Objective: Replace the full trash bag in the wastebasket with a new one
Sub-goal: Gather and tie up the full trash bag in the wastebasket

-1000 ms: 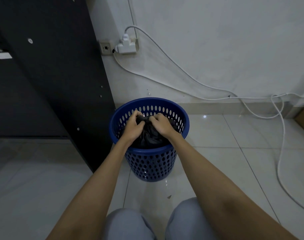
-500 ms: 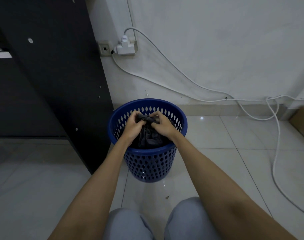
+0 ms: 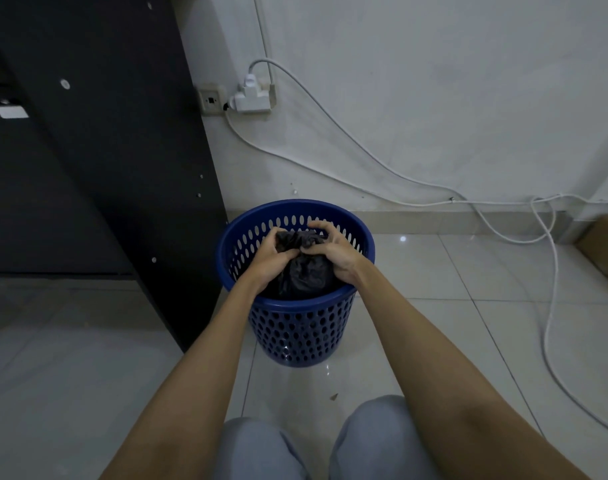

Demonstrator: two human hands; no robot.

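Both fists bunching the bag's (image 3: 304,268) neck, left hand (image 3: 267,259) and right hand (image 3: 333,252) clamped tight. It's sitting inside the bin (image 3: 295,327), not out yet; no new liner visible.

A pale, glossy tiled floor (image 3: 416,278) fills the lower part of the frame, its thin grout lines running toward the white wall at the top. Near the centre a blue perforated wastebasket (image 3: 300,332) stands upright on it, just beside the foot of a dark cabinet (image 3: 98,174) that rises from the floor on the left. A white cable (image 3: 552,327) trails along the tiles down the right side, a brown box corner (image 3: 604,251) sits at the right edge, and 1 small scrap (image 3: 334,397) lies below the basket.
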